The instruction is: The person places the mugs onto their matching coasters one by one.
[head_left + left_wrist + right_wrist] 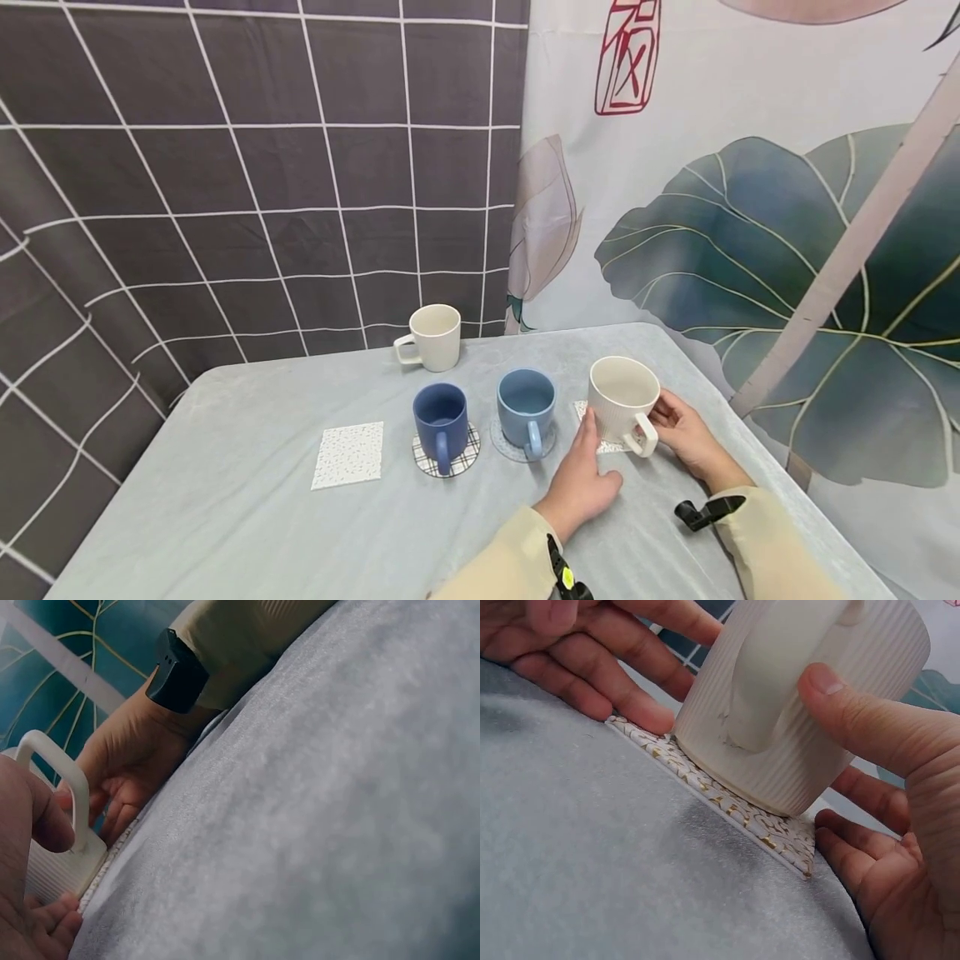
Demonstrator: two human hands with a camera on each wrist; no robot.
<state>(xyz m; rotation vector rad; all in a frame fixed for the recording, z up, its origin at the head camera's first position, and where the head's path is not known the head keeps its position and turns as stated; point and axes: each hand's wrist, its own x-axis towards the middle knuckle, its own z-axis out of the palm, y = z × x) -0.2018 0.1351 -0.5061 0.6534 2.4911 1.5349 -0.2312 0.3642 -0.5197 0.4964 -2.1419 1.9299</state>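
Observation:
A cream ribbed mug (619,392) stands on a square white coaster with a gold pattern (727,802), its handle toward the person. My right hand (686,433) holds the mug's right side, the thumb against the ribbed wall by the handle; its other fingers reach behind the mug and down by the coaster's corner. On the opposite side, my left hand (581,483) has its fingers extended along the mug, low fingertips at the coaster's edge in the right wrist view. Left of them, a light blue mug (526,404) sits on a round coaster (498,446).
A dark blue mug (440,421) stands on a round plaid coaster (468,458). Farther left lies a square speckled coaster (348,456). Another cream mug (437,337) stands near the back edge of the cloth-covered table (247,517). Curtains hang behind.

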